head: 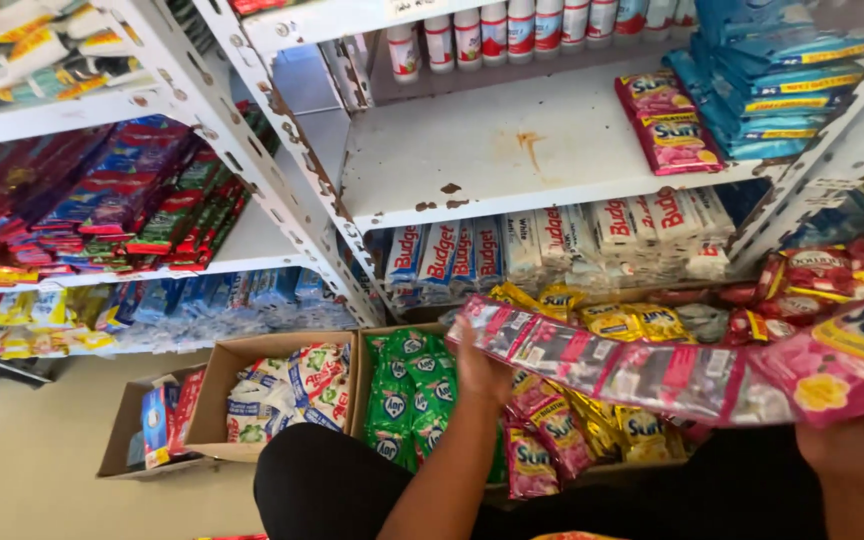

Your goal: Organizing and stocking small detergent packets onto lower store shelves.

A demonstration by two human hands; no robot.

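Pink sachet strip spans both hands.

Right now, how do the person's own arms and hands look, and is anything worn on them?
Both are bare. The left hand and its forearm show no sleeve, glove, watch or ring. Of the right hand only a part shows at the picture's edge, also uncovered.

The left hand shows only its back, its fingers hidden behind the strip of sachets it reaches under. The right hand is cut off by the lower right corner, its grip out of sight. Motion blurs the pink packet above it.
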